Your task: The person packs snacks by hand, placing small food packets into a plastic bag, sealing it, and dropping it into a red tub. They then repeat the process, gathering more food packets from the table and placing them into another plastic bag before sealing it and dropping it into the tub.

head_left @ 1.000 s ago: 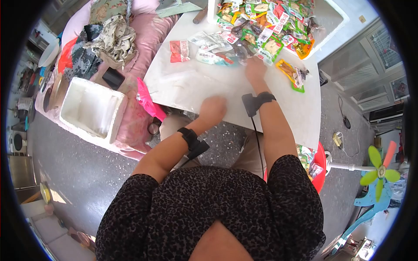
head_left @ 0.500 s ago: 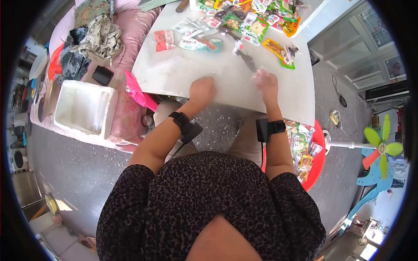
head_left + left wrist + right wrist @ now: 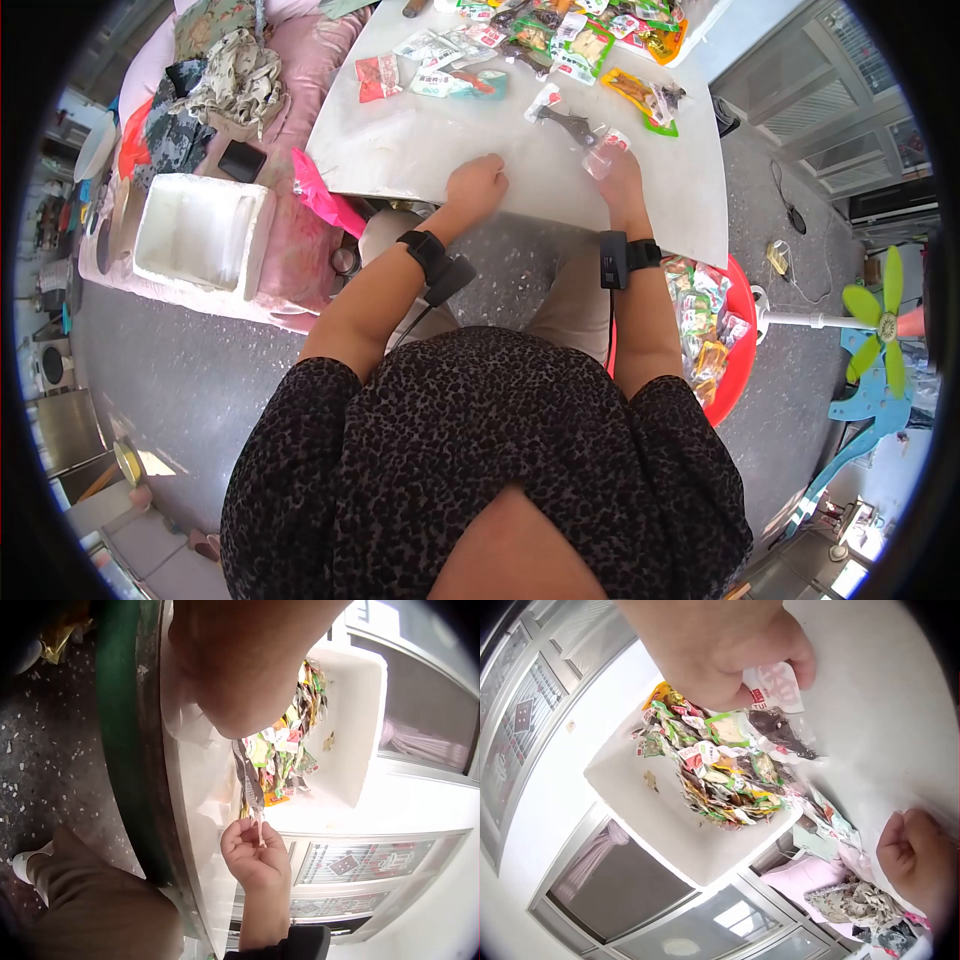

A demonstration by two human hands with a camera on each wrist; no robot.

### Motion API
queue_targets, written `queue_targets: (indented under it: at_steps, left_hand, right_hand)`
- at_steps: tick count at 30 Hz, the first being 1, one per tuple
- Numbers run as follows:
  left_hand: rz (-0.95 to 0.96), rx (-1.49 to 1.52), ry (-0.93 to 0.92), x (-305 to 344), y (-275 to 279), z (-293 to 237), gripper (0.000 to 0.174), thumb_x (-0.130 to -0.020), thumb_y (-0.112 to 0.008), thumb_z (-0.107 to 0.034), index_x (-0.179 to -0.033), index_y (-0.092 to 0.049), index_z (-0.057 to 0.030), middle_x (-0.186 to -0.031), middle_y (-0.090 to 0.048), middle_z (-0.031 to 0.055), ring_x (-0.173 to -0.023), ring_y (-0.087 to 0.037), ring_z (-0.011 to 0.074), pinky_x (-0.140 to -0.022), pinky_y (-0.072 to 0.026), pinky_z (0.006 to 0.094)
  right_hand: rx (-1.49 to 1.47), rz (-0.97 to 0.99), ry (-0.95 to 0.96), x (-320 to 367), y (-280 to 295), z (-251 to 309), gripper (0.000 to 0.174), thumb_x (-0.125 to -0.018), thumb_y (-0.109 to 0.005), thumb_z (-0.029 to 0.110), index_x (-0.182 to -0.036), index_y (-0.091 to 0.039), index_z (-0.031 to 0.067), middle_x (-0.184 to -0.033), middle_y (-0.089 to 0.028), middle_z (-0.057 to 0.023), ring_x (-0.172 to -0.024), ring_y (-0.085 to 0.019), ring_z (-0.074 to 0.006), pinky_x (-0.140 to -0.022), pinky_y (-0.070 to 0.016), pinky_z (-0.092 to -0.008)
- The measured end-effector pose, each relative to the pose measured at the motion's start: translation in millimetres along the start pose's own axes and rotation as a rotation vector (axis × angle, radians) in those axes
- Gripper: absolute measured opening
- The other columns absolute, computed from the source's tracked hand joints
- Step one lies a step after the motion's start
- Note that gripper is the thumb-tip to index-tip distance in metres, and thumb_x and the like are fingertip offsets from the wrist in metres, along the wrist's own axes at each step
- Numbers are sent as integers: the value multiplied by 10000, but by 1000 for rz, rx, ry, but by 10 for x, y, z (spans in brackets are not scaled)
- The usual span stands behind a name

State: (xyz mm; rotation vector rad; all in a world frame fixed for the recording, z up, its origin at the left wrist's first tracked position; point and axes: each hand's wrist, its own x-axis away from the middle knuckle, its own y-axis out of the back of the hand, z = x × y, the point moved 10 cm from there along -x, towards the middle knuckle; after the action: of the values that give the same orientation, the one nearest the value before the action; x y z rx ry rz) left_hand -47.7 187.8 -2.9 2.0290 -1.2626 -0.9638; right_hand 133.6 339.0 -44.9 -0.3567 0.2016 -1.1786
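My right hand [image 3: 622,180] is over the right side of the white table [image 3: 400,165], pinching one end of a clear snack packet [image 3: 570,125]. Dark food shows inside, and the packet's end by my fingers is clear with pink and red print. In the right wrist view its label [image 3: 776,684] sticks out between thumb and fingers. My left hand [image 3: 478,187] rests near the table's front edge, fingers loosely curled, with nothing seen in it. More packets lie beyond, among them a red and white packet [image 3: 378,78] and an orange and green packet [image 3: 643,100].
A white foam box [image 3: 630,780] heaped with snack packets stands at the table's far side. To the right, a red basin [image 3: 741,345] of packets sits below the table edge. On the pink bed at left are an empty foam box [image 3: 200,235] and a phone [image 3: 242,160].
My right hand has come back from the packets at the far side, drawing the dark snack packet toward the near right. The left hand has shifted slightly. The head view has tilted down.
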Motion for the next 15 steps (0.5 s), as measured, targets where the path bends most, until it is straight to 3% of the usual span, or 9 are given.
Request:
queue_targets:
  at_steps: [2, 4, 10, 15]
  left_hand:
    - [25, 4, 32, -9, -3, 3, 119, -688, -456, -147, -750, -502, -56, -698, -545, 130, -679, -524, 311, -601, -401, 408]
    - [43, 12, 56, -10, -22, 34, 119, -693, -458, -148, -757, -500, -56, -704, -549, 133, -682, -526, 309, -598, -402, 399]
    - [22, 53, 101, -39, -56, 86, 119, -714, -466, -151, -778, -504, -58, -714, -554, 142, -690, -533, 306, -603, -410, 380]
    - [-69, 100, 102, -19, -34, 21, 110, -730, -449, -149, -760, -502, -57, -718, -551, 153, -690, -524, 325, -589, -402, 413]
  right_hand:
    - [-36, -39, 30, 62, -97, 130, 216, -714, -447, -26, -928, -433, -52, -875, -535, -154, -738, -562, -259, -655, -480, -352]
    - [-288, -136, -97, 249, -217, 247, 250, -707, -429, -36, -953, -418, -81, -893, -530, -178, -777, -563, -283, -704, -479, -394]
    - [-295, 106, -165, 607, -213, 335, 277, -710, -412, -47, -984, -412, -83, -916, -526, -183, -795, -561, -284, -719, -480, -396]
    - [-231, 72, -261, 815, -116, 126, 258, -731, -423, -16, -984, -419, -63, -885, -529, -167, -810, -560, -280, -689, -489, -385]
